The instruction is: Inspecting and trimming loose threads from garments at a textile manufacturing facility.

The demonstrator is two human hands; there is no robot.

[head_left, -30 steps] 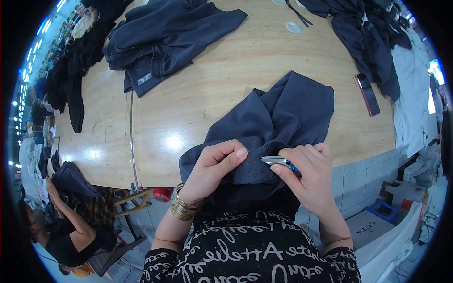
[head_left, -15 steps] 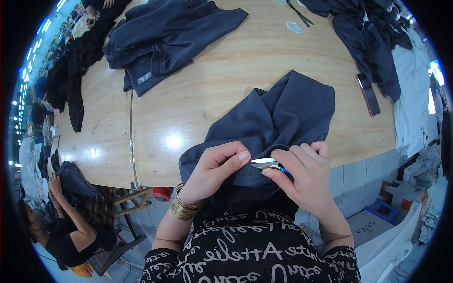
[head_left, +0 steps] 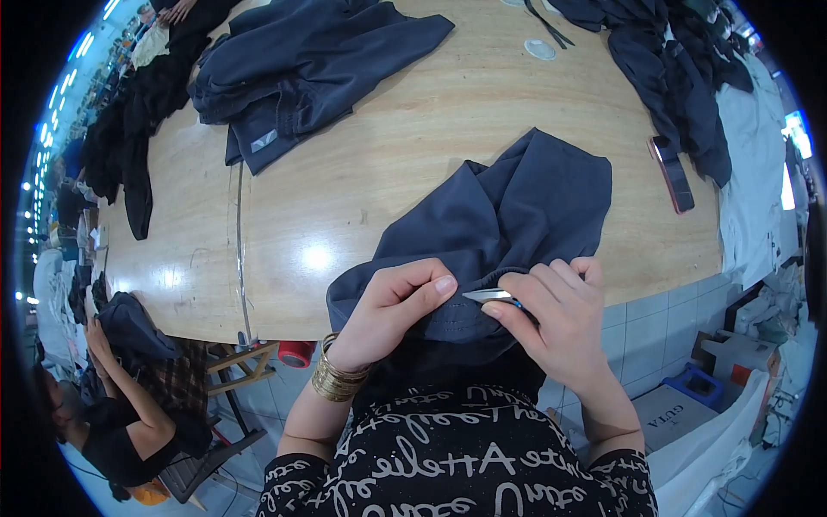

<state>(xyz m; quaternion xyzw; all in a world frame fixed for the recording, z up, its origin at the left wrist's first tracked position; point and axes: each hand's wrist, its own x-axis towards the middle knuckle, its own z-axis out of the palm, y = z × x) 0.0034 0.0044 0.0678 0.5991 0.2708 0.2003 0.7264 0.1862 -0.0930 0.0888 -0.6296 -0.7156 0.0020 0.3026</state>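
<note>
A dark navy garment [head_left: 482,207] lies bunched on the near edge of the wooden table, its stitched waistband edge hanging toward me. My left hand [head_left: 403,303] pinches the garment's edge between thumb and forefinger. Just to the right, my right hand [head_left: 551,314] closes around small thread snips [head_left: 488,295] with silver blades and a bit of blue at the grip. The blades are together, their tips pointing left at the stitched fabric close to my left thumb. Most of the snips' body is hidden inside my right hand.
Another navy garment [head_left: 301,77] is folded at the table's far left, beside black cloth [head_left: 129,146]. A phone [head_left: 672,176] rests near the right edge below more navy clothing [head_left: 668,77]. A round white disc [head_left: 540,49] lies farther back. A co-worker [head_left: 129,414] sits at left.
The snips' blades, parted before, have come together. My right hand has hardly shifted, and my left hand keeps its pinch on the fabric.
</note>
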